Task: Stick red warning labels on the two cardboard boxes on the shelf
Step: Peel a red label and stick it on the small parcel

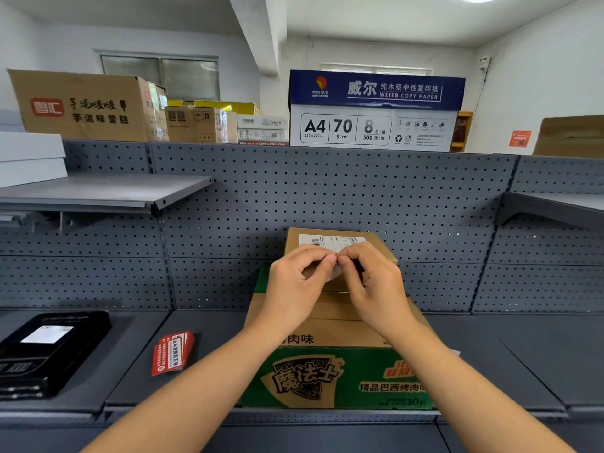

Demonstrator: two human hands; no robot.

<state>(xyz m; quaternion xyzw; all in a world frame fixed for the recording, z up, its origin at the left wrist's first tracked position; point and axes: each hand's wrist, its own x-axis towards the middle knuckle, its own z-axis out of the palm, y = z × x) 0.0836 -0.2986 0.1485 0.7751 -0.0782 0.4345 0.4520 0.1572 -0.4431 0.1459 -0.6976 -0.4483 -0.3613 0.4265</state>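
Your left hand (295,279) and right hand (369,282) pinch one red label (335,256) between their fingertips above the small box (376,245) stacked on the green box (327,377), spare labels (172,353) lying on the shelf (202,325).

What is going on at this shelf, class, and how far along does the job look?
A person stands at a grey shelf, both hands raised over two stacked cardboard boxes. The left hand and right hand meet fingertip to fingertip, pinching a small label, apparently peeling it from its backing. A small brown box sits on top of the larger green box. No red label shows on either box. A stack of red labels lies on the shelf to the left, beside a black box.
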